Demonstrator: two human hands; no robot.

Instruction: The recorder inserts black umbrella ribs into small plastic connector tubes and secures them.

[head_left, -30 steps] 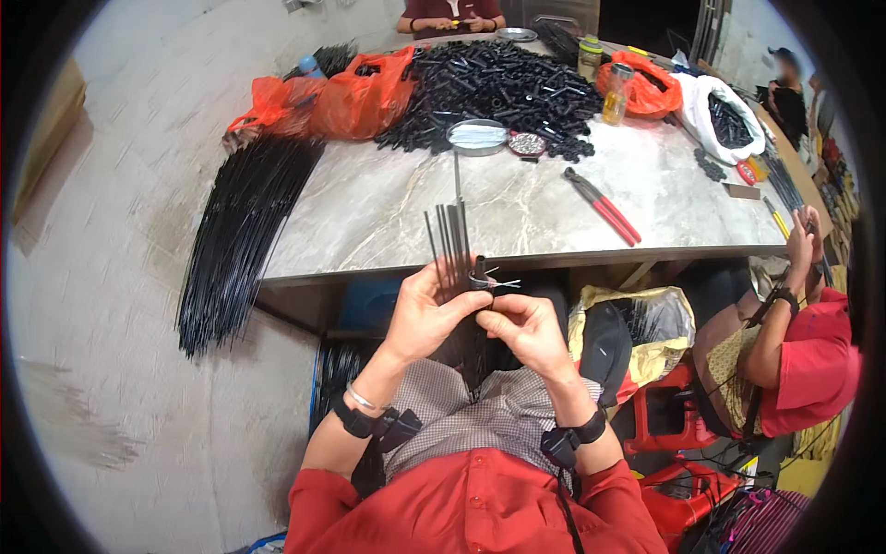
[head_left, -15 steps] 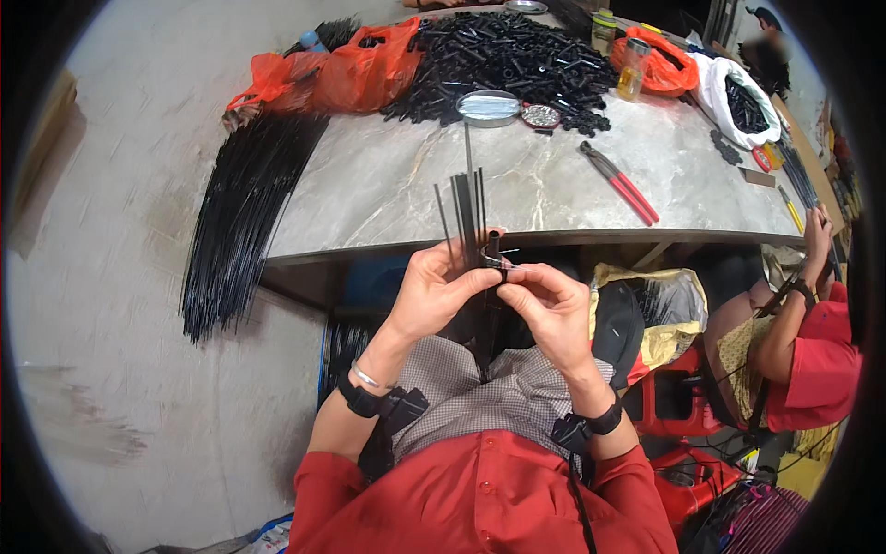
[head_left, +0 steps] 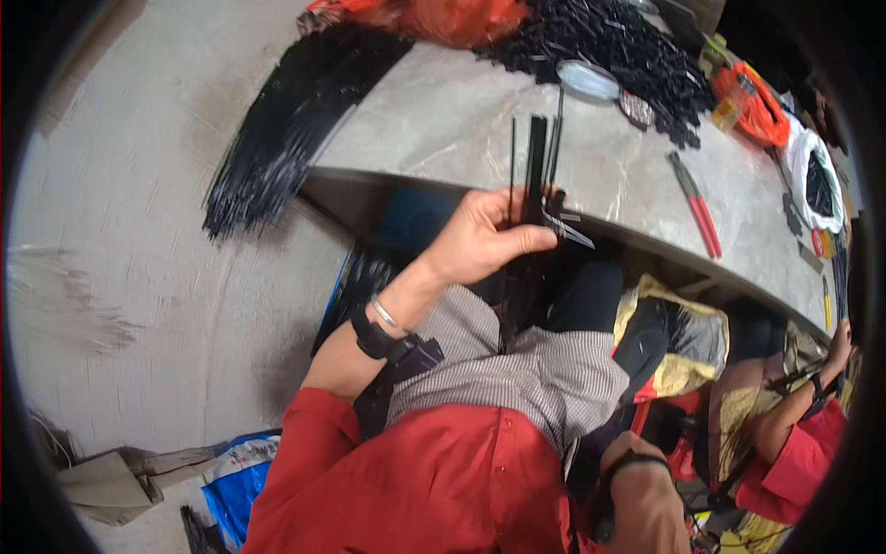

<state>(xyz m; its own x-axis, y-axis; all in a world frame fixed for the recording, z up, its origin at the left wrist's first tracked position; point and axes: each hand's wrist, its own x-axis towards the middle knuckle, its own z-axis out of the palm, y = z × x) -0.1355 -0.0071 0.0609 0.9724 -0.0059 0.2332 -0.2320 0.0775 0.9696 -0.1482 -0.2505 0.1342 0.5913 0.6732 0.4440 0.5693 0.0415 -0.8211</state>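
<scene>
Room to pass between held black rods [head_left: 536,154] and red-handled pliers [head_left: 695,199]; black heap [head_left: 628,48] blocks beyond.

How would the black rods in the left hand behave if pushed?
The black rods look fairly stiff, standing straight above the left hand. Being so thin, they're probably light and might flex if pushed at their free tips.

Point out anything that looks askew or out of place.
The bundle of black rods juts past the left edge of the table, so it looks poorly supported. At the left hand, pale strips stick out sideways beside upright black sticks.
</scene>
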